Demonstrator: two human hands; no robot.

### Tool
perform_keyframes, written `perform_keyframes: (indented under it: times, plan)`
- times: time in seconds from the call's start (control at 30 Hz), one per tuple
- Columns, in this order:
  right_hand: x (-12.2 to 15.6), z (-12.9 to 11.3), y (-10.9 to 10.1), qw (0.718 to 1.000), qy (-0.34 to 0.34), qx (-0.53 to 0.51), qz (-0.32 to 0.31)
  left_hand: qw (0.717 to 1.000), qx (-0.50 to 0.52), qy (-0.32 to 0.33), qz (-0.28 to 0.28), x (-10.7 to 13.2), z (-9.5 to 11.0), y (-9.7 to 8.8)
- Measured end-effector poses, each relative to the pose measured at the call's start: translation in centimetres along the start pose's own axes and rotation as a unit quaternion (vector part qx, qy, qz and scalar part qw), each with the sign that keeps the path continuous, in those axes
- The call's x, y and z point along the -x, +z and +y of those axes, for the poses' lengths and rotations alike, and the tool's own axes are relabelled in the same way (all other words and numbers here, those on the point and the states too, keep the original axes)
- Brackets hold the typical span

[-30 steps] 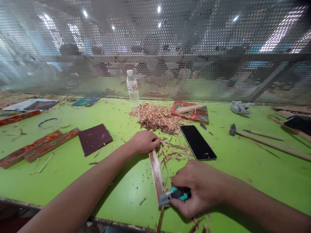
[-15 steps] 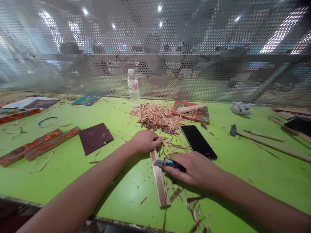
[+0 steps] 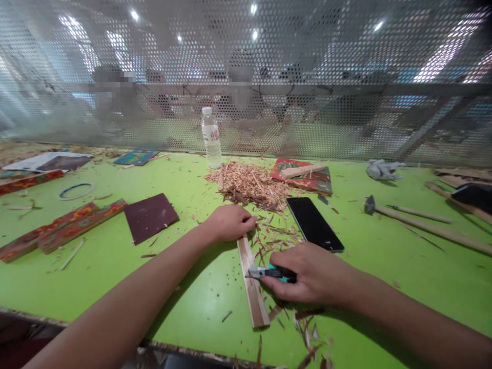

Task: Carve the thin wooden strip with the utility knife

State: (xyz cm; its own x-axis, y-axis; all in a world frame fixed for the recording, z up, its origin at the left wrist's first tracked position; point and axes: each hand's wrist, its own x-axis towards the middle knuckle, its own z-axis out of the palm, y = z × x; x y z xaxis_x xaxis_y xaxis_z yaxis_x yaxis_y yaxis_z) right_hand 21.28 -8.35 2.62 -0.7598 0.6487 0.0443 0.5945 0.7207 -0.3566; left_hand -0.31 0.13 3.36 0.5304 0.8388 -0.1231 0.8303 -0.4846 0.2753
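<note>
Pinning the far end of the wooden strip [image 3: 251, 284] to the green table [image 3: 384, 266], the left hand [image 3: 230, 223] presses down, apparently to stop it sliding. The right hand [image 3: 313, 271] clenches a teal utility knife [image 3: 269, 272], blade laid against the strip's right edge mid-length; shavings [image 3: 249, 185] lie piled beyond, beside a phone [image 3: 314, 224].
</note>
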Motion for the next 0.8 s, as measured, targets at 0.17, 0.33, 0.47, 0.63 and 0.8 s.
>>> perform_keyframes:
  times: [0.17, 0.33, 0.47, 0.63, 0.8]
  plan:
    - [0.2, 0.1, -0.2, 1.000, -0.017, -0.011, -0.010, 1.000, 0.003, 0.001, -0.002, 0.1, 0.0, -0.1]
    - [0.7, -0.7, -0.5, 0.999, -0.018, -0.021, -0.024, 1.000, 0.001, 0.006, -0.002, 0.1, 0.0, -0.1]
    - [1.3, -2.3, -0.4, 0.996, -0.022, -0.066, -0.059, 1.000, 0.004, 0.009, -0.001, -0.1, -0.2, 0.0]
    - [1.3, -2.3, 0.0, 0.996, -0.046, -0.080, -0.012, 1.000, 0.001, 0.005, -0.001, -0.2, -0.2, 0.0]
    - [0.4, -0.5, -0.2, 0.999, 0.003, -0.020, 0.044, 1.000, -0.002, 0.000, -0.004, -0.1, 0.0, 0.0]
